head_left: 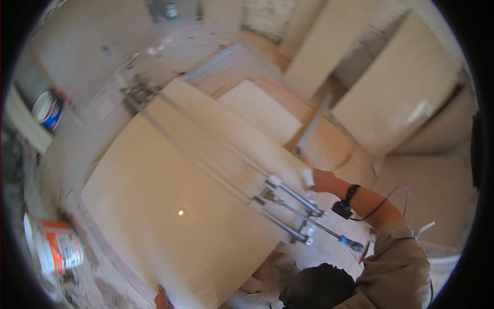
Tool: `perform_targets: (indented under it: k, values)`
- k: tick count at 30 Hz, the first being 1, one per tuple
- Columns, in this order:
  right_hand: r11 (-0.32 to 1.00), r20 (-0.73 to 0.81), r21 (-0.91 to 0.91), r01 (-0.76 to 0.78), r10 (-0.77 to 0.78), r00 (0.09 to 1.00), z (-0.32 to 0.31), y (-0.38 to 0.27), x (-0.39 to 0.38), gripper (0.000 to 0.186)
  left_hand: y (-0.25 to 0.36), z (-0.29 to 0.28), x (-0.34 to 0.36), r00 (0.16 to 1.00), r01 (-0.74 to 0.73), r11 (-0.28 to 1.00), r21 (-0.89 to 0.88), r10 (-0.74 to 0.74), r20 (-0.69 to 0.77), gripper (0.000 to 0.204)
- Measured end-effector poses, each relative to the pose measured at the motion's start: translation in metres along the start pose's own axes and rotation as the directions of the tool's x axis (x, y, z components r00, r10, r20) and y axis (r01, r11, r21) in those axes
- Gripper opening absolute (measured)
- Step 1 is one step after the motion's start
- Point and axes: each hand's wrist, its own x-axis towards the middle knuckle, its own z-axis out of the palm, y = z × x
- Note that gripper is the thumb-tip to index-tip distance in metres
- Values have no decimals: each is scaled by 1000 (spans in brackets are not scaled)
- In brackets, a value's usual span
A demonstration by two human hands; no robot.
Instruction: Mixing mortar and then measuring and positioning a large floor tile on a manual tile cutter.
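Observation:
A large cream tile [190,226] lies under the two long metal rails of a tile cutter [280,198]. The cutter's handle with a blue grip [352,243] points to the lower right. At the tile's right-hand edge, my right hand [323,181] grips it beside the cutter's carriage. Something white shows at those fingertips; I cannot make out what it is. Down at the near left edge, my left hand [162,298] holds the tile, thumb on top, its other fingers mostly hidden. A black strap and small box are on my right wrist.
A white and orange bucket [54,247] stands at left, and a white and blue bucket [48,109] farther back. A smaller tile piece [260,110] lies beyond the cutter. Large panels [399,85] lean at the back right. A dark rounded shape [319,287] shows at the lower edge.

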Motion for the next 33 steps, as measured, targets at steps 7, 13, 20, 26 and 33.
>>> perform_targets:
  k: [7, 13, 20, 26, 33]
  values:
    - [918, 175, 396, 29, -107, 979, -27, 20, -155, 62, -30, -17, 39, 995, -21, 973, 228, 43, -88, 60]
    - [917, 73, 395, 49, -85, 994, -15, -14, -265, 37, -95, -50, 153, 983, 15, 940, -341, 49, 177, 48]
    - [866, -4, 499, -36, 43, 999, 17, -22, -271, 37, -48, -17, 97, 988, 22, 951, -307, 27, 153, 49]
    - [929, -48, 366, -53, 75, 996, 34, -5, -298, 39, -41, -14, 89, 990, 49, 962, -268, -11, 141, 50]
    - [941, -106, 335, -44, 84, 991, 61, 18, -318, 36, -35, -11, 80, 994, 92, 966, -242, -74, 82, 54]
